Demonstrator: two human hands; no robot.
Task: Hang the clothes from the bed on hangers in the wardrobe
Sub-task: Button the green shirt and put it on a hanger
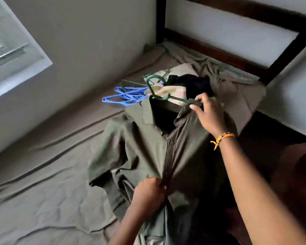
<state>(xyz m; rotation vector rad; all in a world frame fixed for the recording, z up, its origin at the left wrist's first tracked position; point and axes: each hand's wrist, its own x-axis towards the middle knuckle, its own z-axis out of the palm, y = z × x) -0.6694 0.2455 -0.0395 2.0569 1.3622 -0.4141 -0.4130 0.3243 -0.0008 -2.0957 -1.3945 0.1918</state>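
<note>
A dark olive button-up shirt lies face up on the bed, collar toward the headboard. A green hanger pokes out of the collar, hook pointing left. My right hand pinches the hanger's arm together with the shirt's right shoulder at the collar. My left hand grips the shirt's button placket low on the front. Behind the collar sit a black garment and a pale cream garment on a pillow.
Several blue hangers and another green one lie on the sheet left of the pillow. A grey wall and a window run along the bed's left side. The dark wooden headboard stands at the far end.
</note>
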